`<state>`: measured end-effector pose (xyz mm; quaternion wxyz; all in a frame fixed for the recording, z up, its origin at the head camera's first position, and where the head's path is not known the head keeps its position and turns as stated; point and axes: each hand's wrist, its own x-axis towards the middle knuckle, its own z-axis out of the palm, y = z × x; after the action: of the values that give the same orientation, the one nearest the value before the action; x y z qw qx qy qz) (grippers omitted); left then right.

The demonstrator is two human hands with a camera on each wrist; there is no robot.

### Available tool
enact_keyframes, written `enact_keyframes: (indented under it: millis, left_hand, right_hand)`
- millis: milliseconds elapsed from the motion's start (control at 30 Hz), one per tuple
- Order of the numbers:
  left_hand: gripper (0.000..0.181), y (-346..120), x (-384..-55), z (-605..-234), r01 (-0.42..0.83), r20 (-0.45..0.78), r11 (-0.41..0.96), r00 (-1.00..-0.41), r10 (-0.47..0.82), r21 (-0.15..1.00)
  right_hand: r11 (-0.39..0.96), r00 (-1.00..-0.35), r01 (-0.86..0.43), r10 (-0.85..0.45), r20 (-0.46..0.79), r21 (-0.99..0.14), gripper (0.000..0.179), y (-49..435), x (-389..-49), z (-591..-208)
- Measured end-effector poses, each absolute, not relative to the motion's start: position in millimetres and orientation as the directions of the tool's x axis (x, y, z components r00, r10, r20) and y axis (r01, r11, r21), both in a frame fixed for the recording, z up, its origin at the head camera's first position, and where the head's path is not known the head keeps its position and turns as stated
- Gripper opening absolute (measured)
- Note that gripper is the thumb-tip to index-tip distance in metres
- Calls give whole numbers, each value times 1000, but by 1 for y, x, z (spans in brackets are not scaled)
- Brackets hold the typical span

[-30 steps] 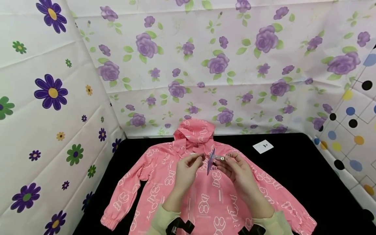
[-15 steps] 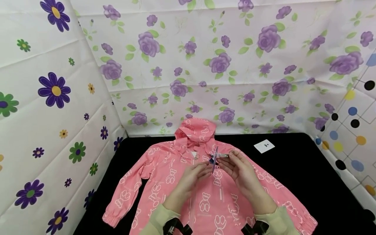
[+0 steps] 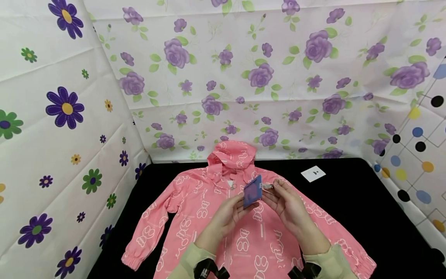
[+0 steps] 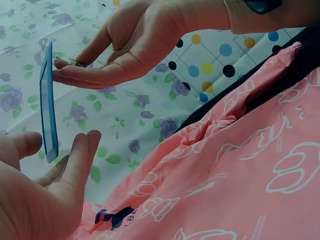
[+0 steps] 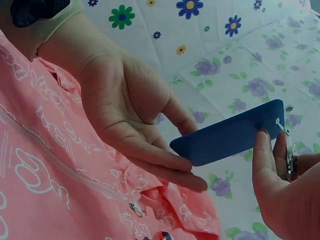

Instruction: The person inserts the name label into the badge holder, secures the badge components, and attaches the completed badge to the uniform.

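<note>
A blue badge holder (image 3: 252, 192) with a short strap and a metal clip (image 3: 267, 186) is up in front of the pink jacket's chest. My right hand (image 3: 290, 205) pinches the clip end between thumb and forefinger, the other fingers extended behind the holder. At the holder's lower end, my left hand (image 3: 225, 215) has its thumb on one side and its fingers on the other. In the right wrist view the badge holder (image 5: 230, 134) is tilted, its lower corner at my left fingers (image 5: 165, 159). Below both hands, the hooded jacket (image 3: 195, 209) lies spread out, printed with white bear outlines.
A white card (image 3: 313, 174) with a dark mark lies on the black tabletop (image 3: 341, 201), right of the jacket's hood. Floral sheets (image 3: 223, 77) hang behind, with daisy and dotted sheets along the left and right sides.
My left hand has come to the holder's lower end. The holder, earlier seen almost edge-on, has turned so its flat blue face shows. My right hand has kept hold of the clip.
</note>
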<state>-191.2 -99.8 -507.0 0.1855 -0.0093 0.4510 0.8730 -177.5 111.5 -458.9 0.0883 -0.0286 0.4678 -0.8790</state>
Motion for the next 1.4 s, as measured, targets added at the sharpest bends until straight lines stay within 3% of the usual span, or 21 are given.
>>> enact_keyframes:
  millis: [533, 767, 867, 1067, 1400]
  left_hand:
    - [49, -110, -195, -505, -293, -187, -507, -950, 249, 811]
    - [41, -116, -196, -504, -294, -196, -503, -951, 240, 812]
    - [42, -120, -196, -503, -285, -184, -489, -952, 245, 825]
    - [44, -125, -196, -502, -273, -167, -472, -952, 255, 838]
    - [47, -128, -196, -503, -250, -143, -407, -951, 276, 879]
  right_hand:
    - [-516, -984, 103, -179, -11, -851, 14, 116, -177, -464]
    - [-494, -987, 101, -157, -26, -864, 14, 120, -178, -464]
    - [-440, -988, 96, -151, -32, -893, 16, 122, -178, -465]
    - [-315, -993, 69, -113, -35, -947, 40, 125, -178, -469]
    - [-152, -995, -86, -36, 92, -985, 30, 133, -178, -470]
